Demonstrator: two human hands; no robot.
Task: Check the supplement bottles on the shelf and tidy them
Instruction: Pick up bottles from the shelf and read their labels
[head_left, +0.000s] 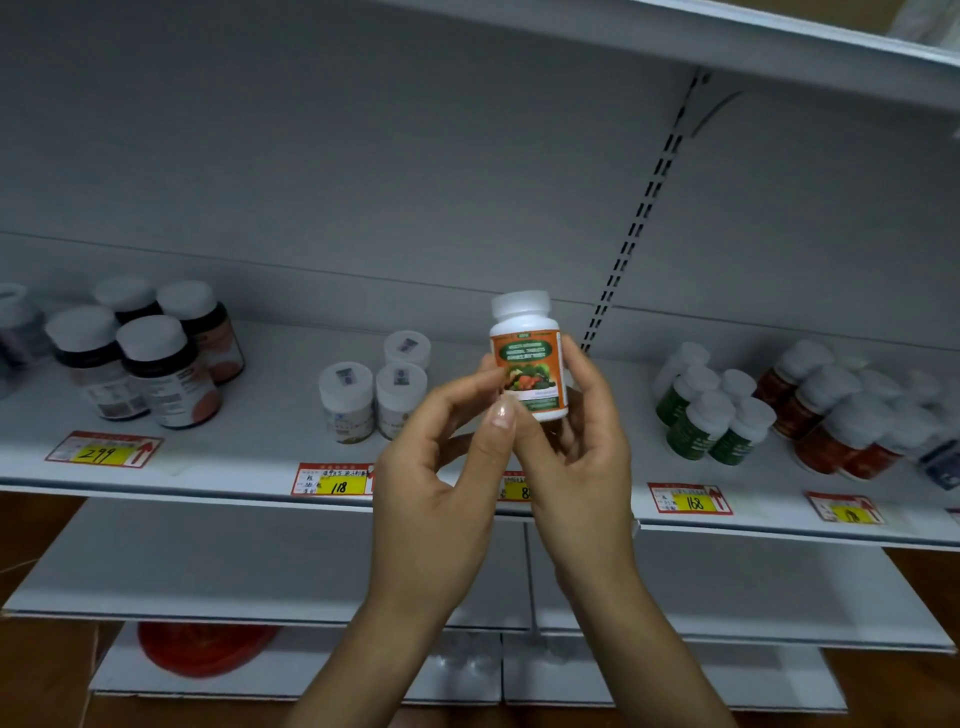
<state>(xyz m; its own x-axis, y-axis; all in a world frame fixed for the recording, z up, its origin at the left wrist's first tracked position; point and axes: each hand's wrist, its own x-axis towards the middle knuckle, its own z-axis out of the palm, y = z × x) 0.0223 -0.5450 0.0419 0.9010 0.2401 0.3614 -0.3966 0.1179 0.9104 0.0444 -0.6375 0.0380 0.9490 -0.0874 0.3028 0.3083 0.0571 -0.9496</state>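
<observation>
A white supplement bottle (527, 348) with an orange and green label and a white cap is held upright in front of the shelf (249, 447). My left hand (441, 467) pinches its lower left side with thumb and fingertips. My right hand (582, 447) grips it from the right and below. On the shelf stand dark bottles (156, 364) at the left, three small white bottles (374, 395) in the middle, green-labelled bottles (711, 415) and red-labelled bottles (841, 421) at the right.
Price tags (332, 480) line the shelf's front edge. A slotted upright (639, 218) runs up the back panel. Another shelf (779, 47) hangs overhead. Lower shelves (208, 566) sit below, with a red object (202, 644) on the lowest.
</observation>
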